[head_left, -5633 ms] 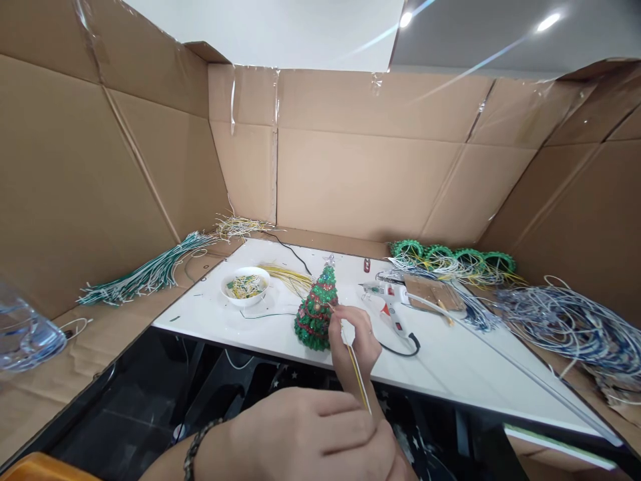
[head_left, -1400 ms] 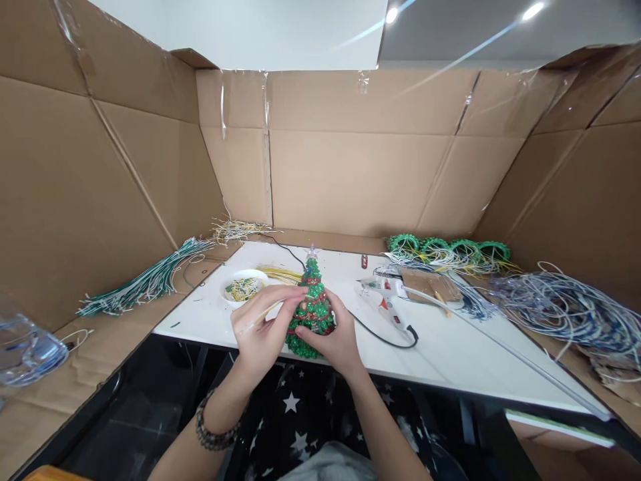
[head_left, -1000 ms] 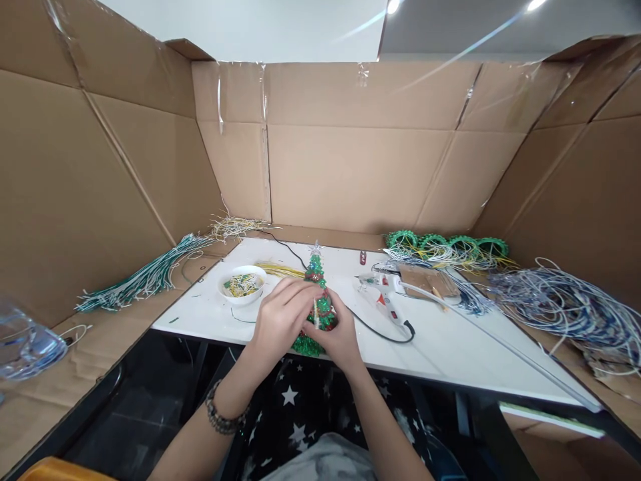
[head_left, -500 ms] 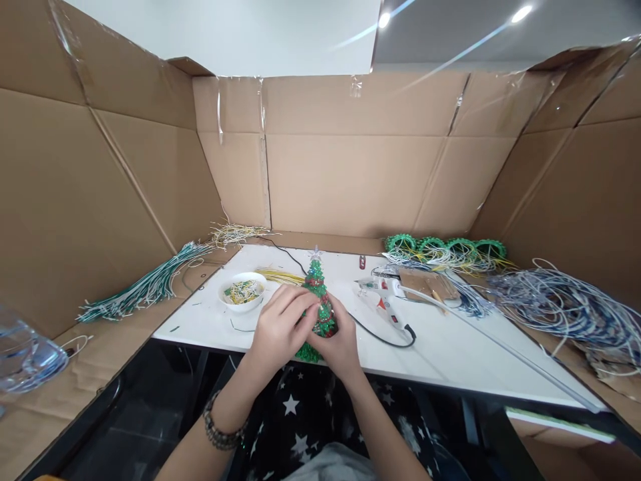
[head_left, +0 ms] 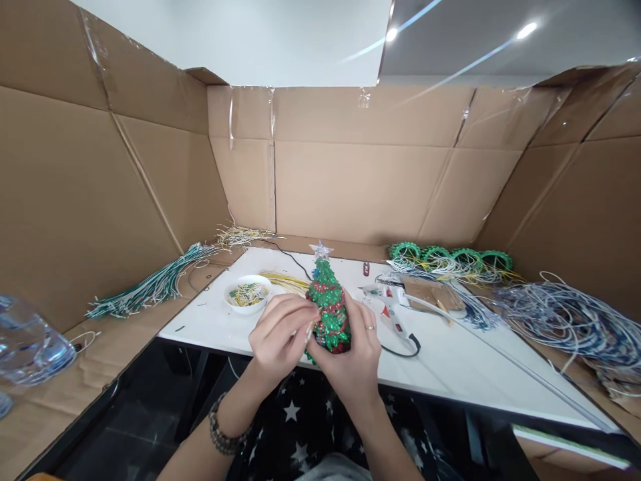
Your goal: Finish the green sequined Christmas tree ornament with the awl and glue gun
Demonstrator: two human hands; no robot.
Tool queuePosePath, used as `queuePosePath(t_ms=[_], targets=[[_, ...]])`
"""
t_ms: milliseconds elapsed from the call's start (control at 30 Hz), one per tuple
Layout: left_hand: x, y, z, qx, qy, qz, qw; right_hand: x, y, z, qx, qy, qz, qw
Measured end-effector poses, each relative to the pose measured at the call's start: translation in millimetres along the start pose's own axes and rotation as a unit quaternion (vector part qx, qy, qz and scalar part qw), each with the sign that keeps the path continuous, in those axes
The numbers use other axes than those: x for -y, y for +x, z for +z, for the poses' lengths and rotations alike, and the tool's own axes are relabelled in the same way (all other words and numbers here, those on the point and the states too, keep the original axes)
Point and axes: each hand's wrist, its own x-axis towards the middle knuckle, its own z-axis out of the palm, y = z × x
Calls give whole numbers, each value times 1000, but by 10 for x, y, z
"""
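A small green tinsel Christmas tree point(head_left: 329, 304) with red bead strands and a clear star point(head_left: 321, 250) on top stands nearly upright at the table's front edge. My right hand point(head_left: 353, 347) is wrapped round its lower right side, thumb in front. At the tree's left side, my left hand point(head_left: 285, 331) is closed in a pinch, fingertips against the tinsel. Whatever sits between those fingertips is too small to make out. Left of the tree is a white bowl point(head_left: 227, 304) with short yellow, white and green wire pieces point(head_left: 248, 294).
A glue gun point(head_left: 393, 310) with a black cord lies right of the tree. Yellow wires point(head_left: 285, 280) lie behind my left hand. Green-white wires point(head_left: 165, 280) are at left; green rings point(head_left: 445, 254) and tangled blue-white wires point(head_left: 565, 321) at right. Cardboard walls point(head_left: 350, 180) surround the table.
The tree has turned and come more into view, with its star larger. My right hand has shifted right around it, and my left fingertips have moved to its left side.
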Motion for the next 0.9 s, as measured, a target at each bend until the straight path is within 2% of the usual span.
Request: queuePosePath(t_ms=[233,367,467,600,767,900], targets=[[-152,77,18,-13,23,-24,999,75,-54,-39,-6,0,10,1000],[-228,67,-78,-24,17,29,999,76,-90,-40,7,8,14,1000],[-272,38,-177,10,46,54,997,74,-101,-53,10,9,21,1000],[-253,-28,-216,21,48,63,997,93,-105,-82,6,8,29,1000],[-197,-4,-159,48,35,56,997,114,-145,-93,16,28,36,999],[-166,77,-129,61,28,37,997,91,-136,-84,23,75,97,992]])
